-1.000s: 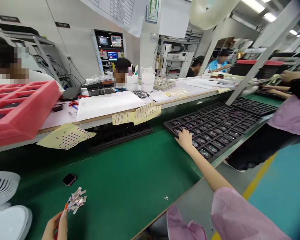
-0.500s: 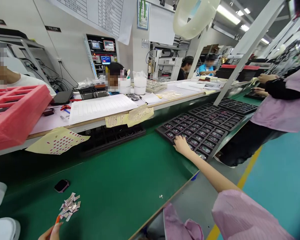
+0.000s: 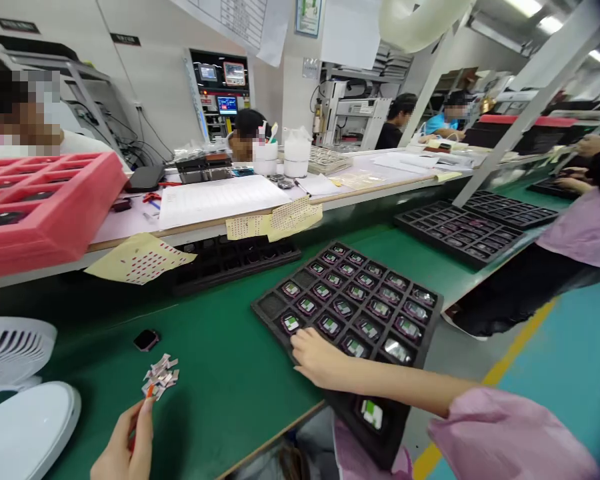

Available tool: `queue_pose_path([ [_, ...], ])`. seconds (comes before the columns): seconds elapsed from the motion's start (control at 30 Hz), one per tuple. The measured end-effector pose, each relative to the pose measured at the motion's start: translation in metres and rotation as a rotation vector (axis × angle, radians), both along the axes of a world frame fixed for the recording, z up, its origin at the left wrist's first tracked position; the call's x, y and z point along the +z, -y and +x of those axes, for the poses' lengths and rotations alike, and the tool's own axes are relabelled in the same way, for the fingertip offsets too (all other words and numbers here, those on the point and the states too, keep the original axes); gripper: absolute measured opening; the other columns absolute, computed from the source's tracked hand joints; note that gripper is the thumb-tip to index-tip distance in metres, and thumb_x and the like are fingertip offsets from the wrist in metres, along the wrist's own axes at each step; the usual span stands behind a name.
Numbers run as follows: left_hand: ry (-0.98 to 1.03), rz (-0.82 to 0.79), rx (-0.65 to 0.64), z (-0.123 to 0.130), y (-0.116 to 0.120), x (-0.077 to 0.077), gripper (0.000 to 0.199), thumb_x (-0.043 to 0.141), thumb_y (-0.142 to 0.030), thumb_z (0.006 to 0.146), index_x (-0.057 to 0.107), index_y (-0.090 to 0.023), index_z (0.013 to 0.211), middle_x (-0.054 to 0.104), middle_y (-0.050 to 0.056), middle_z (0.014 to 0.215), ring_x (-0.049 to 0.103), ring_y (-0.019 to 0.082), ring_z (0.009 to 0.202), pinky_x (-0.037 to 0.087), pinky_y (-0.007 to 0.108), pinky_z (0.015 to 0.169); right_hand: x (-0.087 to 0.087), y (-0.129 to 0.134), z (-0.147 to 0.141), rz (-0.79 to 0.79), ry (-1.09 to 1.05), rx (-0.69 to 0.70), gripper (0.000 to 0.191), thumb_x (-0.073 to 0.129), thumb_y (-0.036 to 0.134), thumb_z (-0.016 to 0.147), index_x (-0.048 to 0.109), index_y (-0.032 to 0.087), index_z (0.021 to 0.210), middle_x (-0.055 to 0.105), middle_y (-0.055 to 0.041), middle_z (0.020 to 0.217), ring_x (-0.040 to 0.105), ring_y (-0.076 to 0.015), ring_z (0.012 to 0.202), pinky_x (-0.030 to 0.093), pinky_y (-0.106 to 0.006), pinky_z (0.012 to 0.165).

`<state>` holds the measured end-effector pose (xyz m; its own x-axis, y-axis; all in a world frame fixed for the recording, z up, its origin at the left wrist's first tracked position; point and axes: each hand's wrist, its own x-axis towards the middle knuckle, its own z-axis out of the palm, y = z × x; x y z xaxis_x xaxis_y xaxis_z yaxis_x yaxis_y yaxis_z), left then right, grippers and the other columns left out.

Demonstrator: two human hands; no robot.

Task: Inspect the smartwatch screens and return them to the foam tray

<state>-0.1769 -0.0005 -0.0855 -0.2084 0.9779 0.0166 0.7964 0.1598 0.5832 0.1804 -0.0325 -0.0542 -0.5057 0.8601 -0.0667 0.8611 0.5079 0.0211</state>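
Left fingers [image 3: 141, 427] pinch an orange tool [image 3: 150, 391] carrying a clump of small strips [image 3: 160, 375]; right fingers [image 3: 307, 347] lie spread on a black tray [image 3: 266, 308] of watches [image 3: 330, 325].

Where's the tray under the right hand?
In the head view, the black tray sits on the green mat, under the right hand, its near corner past the mat's edge, right of the strips by the left hand.
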Motion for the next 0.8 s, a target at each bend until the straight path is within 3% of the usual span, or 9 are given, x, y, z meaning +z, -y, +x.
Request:
queue_pose_path([
  [0.23, 0.091, -0.013, 0.059, 0.002, 0.019, 0.023, 0.052, 0.035, -0.064, 0.079, 0.061, -0.022, 0.096, 0.061, 0.001, 0.062, 0.058, 0.017, 0.052, 0.044, 0.023, 0.05, 0.0, -0.081, -0.115, -0.021, -0.159, 0.105, 0.02, 0.057, 0.025, 0.086, 0.068, 0.007, 0.087, 0.059, -0.0151, 0.097, 0.05, -0.0286, 0.099, 0.041, -0.042, 0.084],
  [0.33, 0.085, 0.014, 0.073, 0.0, 0.023, 0.027, 0.05, 0.035, -0.062, 0.08, 0.061, -0.021, 0.094, 0.06, 0.001, 0.06, 0.056, 0.017, 0.05, 0.042, 0.023, 0.049, 0.002, -0.099, -0.152, -0.037, -0.171, 0.144, 0.022, 0.057, 0.025, 0.086, 0.068, 0.007, 0.087, 0.06, -0.0159, 0.097, 0.052, -0.0292, 0.099, 0.043, -0.043, 0.084],
  [0.43, 0.06, 0.031, 0.087, -0.001, 0.022, 0.029, 0.046, 0.036, -0.059, 0.081, 0.06, -0.021, 0.094, 0.062, 0.002, 0.063, 0.058, 0.017, 0.051, 0.043, 0.023, 0.051, 0.008, -0.103, -0.167, -0.038, -0.167, 0.165, 0.027, 0.052, 0.027, 0.09, 0.068, 0.006, 0.088, 0.061, -0.0182, 0.098, 0.052, -0.0318, 0.101, 0.043, -0.047, 0.086],
  [0.57, -0.018, -0.054, 0.131, -0.009, 0.014, 0.024, 0.044, 0.036, -0.055, 0.08, 0.058, -0.022, 0.097, 0.062, 0.003, 0.063, 0.059, 0.02, 0.05, 0.042, 0.024, 0.048, 0.032, -0.095, -0.138, 0.021, -0.191, 0.239, 0.033, 0.048, 0.036, 0.094, 0.065, 0.008, 0.097, 0.061, -0.0157, 0.101, 0.054, -0.0291, 0.101, 0.045, -0.042, 0.084],
  [0.67, -0.101, 0.083, 0.122, -0.016, 0.005, 0.01, 0.041, 0.036, -0.051, 0.08, 0.059, -0.021, 0.094, 0.064, 0.008, 0.08, 0.063, 0.021, 0.061, 0.045, 0.026, 0.051, 0.064, -0.087, -0.081, 0.115, -0.399, 0.301, 0.025, 0.05, 0.034, 0.093, 0.062, 0.015, 0.104, 0.062, -0.009, 0.098, 0.059, -0.0211, 0.092, 0.048, -0.032, 0.079],
  [0.73, -0.171, 0.21, 0.116, -0.021, -0.001, -0.003, 0.042, 0.034, -0.051, 0.081, 0.06, -0.021, 0.095, 0.062, 0.009, 0.092, 0.063, 0.02, 0.066, 0.045, 0.026, 0.053, 0.09, -0.087, -0.033, 0.237, -0.516, 0.201, 0.021, 0.048, 0.027, 0.094, 0.061, 0.015, 0.107, 0.061, -0.007, 0.098, 0.061, -0.0164, 0.086, 0.048, -0.026, 0.076],
  [0.8, -0.231, 0.283, 0.094, -0.025, -0.008, -0.015, 0.046, 0.032, -0.052, 0.083, 0.061, -0.02, 0.099, 0.059, 0.01, 0.094, 0.061, 0.019, 0.065, 0.045, 0.026, 0.051, 0.115, -0.097, 0.017, 0.427, -0.474, 0.082, 0.02, 0.045, 0.024, 0.094, 0.062, 0.015, 0.1, 0.062, -0.0078, 0.094, 0.061, -0.0177, 0.083, 0.047, -0.028, 0.074],
])
